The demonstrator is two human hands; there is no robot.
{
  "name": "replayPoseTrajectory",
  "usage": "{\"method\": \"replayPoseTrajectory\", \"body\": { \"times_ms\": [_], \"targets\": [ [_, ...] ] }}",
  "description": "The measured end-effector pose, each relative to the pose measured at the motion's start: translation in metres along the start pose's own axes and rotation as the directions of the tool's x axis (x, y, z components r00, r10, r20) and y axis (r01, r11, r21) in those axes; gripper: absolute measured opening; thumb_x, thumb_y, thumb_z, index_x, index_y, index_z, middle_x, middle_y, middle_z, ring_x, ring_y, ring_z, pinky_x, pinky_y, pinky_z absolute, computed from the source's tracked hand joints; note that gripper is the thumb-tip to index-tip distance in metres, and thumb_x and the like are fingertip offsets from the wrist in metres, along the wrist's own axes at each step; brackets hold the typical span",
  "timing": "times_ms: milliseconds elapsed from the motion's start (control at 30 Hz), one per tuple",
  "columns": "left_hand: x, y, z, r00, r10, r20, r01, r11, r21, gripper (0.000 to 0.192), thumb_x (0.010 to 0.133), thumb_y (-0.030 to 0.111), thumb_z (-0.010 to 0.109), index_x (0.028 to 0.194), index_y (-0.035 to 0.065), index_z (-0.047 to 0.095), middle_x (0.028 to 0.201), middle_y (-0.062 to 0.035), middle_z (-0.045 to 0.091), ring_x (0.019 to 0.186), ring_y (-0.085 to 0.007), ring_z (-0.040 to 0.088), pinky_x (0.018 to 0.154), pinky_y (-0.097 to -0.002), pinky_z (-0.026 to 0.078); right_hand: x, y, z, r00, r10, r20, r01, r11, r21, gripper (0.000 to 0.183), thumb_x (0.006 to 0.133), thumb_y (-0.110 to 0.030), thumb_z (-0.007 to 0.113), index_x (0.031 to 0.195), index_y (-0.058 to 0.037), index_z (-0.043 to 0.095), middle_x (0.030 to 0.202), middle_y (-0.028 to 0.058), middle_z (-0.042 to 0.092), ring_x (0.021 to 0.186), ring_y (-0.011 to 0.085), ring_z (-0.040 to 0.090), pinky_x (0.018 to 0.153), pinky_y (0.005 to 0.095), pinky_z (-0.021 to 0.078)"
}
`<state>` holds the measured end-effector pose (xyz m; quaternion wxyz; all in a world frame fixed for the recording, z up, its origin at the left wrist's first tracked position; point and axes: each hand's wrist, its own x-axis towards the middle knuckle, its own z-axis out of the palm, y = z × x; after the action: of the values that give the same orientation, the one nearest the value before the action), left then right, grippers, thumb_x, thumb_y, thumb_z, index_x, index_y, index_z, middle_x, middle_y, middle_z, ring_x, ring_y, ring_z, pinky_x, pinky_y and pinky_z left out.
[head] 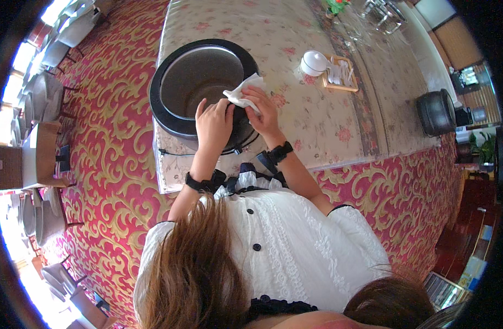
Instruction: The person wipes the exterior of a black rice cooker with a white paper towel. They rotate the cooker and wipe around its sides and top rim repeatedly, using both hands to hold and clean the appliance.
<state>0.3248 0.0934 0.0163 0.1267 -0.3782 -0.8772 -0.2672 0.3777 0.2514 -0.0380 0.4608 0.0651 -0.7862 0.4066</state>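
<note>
A black round soup kettle (156, 92) stands uncovered near the table edge, its deep metal inside visible. My right hand (261, 109) grips a crumpled white wipe or tissue (243, 88) over the kettle's near right rim. Close beside it, my left hand (214, 123) lies over the near rim, with thumb and forefinger close together by the wipe. Whether anything is pinched in those fingers is hidden. A black power cord (181, 154) runs along the table at the kettle's base.
A floral tablecloth under clear plastic covers the table (338, 115). On it are a lidded white pot (314, 63), a wooden tray (346, 87) of white spoons, and a flower vase (329, 15). Another black kettle (435, 113) stands at the right. Chairs (50, 209) line the left.
</note>
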Motion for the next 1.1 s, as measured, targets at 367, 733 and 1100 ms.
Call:
{"method": "replayPoseTrajectory", "body": {
  "times_ms": [367,733,1100],
  "targets": [
    [-0.001,-0.004,-0.001,0.995,0.028,-0.098,-0.037,0.996,-0.086,0.013,0.096,0.016,0.057,0.100,0.0094,0.068,0.080,-0.0106,0.070,0.078,-0.0281,0.068,0.093,-0.0400,0.050,0.026,0.028,-0.016,0.996,0.035,0.079,-0.041,0.996,0.078,0.019,0.090,-0.007,0.060,0.106,-0.0006,0.068,0.115,0.0137,0.069,0.115,0.0296,0.064,0.101,0.0396,0.0473],
    [-0.003,-0.011,-0.004,0.993,0.076,-0.095,-0.085,0.992,-0.092,0.013,0.095,0.015,0.058,0.101,0.0101,0.069,0.082,-0.0100,0.072,0.080,-0.0258,0.070,0.095,-0.0408,0.051,0.050,0.053,-0.023,0.965,0.129,0.229,-0.168,0.972,0.162,0.026,0.091,-0.002,0.057,0.116,0.0009,0.066,0.124,0.0134,0.067,0.122,0.0246,0.060,0.102,0.0358,0.0455],
    [-0.007,-0.035,-0.023,0.981,0.193,-0.020,-0.194,0.971,-0.141,0.012,0.092,0.012,0.061,0.099,0.0085,0.070,0.087,-0.0083,0.073,0.085,-0.0243,0.070,0.096,-0.0405,0.050,0.079,0.085,-0.020,0.913,0.201,0.356,-0.269,0.951,0.152,0.029,0.096,-0.007,0.055,0.123,-0.0011,0.065,0.125,0.0103,0.068,0.120,0.0200,0.061,0.101,0.0330,0.0458]
  ]
}}
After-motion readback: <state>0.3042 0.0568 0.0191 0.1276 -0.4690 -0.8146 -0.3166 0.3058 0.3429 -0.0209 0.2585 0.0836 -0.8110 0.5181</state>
